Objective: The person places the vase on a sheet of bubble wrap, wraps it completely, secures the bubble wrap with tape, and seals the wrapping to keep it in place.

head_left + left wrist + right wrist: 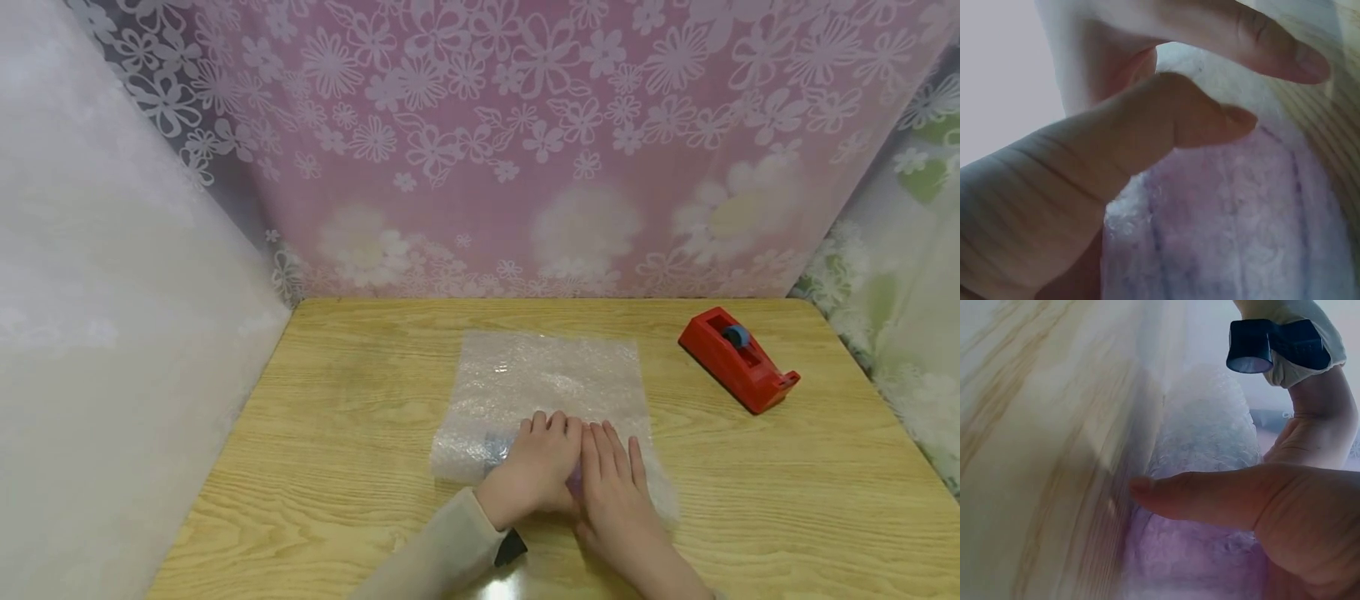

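A clear bubble wrap sheet (555,371) lies on the table, its near end turned over into a roll (459,454). Through the layers show blue and purple colours of something inside; its kind is veiled by the wrap. My left hand (534,473) holds the middle of the roll, fingers over the top and a bent thumb (1204,122) against the near side. Close beside it, my right hand (618,496) grips the roll's right part, with long fingers reaching over it and the thumb (1204,497) lying across the purple side (1197,556).
A red tape dispenser (738,358) with a blue roll stands at the right back of the wooden table (337,433). Flowered pink cloth (480,167) hangs behind, and pale cloths flank both sides. A black wrist camera (1279,345) sits on the left sleeve.
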Action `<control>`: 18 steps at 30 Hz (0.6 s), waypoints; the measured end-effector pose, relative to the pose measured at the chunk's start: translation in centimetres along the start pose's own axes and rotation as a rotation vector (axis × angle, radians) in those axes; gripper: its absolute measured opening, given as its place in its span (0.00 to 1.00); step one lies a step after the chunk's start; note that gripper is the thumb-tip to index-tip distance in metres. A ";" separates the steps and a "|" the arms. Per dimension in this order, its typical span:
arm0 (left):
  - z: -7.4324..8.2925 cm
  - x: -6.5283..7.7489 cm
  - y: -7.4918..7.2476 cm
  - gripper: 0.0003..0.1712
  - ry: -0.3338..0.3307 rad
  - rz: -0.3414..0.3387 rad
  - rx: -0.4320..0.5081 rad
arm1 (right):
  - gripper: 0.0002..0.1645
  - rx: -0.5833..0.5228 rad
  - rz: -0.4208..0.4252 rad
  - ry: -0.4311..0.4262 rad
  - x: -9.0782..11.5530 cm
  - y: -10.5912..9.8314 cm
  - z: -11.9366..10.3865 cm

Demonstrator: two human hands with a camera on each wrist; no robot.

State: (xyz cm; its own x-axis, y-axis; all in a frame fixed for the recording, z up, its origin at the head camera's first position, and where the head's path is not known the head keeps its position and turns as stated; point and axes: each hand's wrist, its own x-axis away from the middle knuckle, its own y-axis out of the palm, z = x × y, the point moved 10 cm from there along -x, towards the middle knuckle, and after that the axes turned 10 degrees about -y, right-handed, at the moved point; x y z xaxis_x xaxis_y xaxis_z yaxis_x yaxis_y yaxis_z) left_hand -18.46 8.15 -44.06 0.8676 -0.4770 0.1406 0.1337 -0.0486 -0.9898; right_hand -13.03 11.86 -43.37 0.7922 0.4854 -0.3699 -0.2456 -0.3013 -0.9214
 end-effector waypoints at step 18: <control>-0.6 -0.3 0.6 0.56 -0.006 -0.135 0.142 | 0.54 -0.005 0.091 0.007 -1.0 -0.6 0.6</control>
State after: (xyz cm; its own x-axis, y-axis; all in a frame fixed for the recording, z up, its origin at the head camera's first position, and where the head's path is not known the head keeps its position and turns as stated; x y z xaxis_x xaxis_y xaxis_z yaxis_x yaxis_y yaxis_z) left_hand -18.93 7.69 -44.69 0.8399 -0.4691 0.2728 0.3153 0.0126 -0.9489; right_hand -13.99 12.01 -42.54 0.7705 0.4504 -0.4512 -0.3140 -0.3478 -0.8834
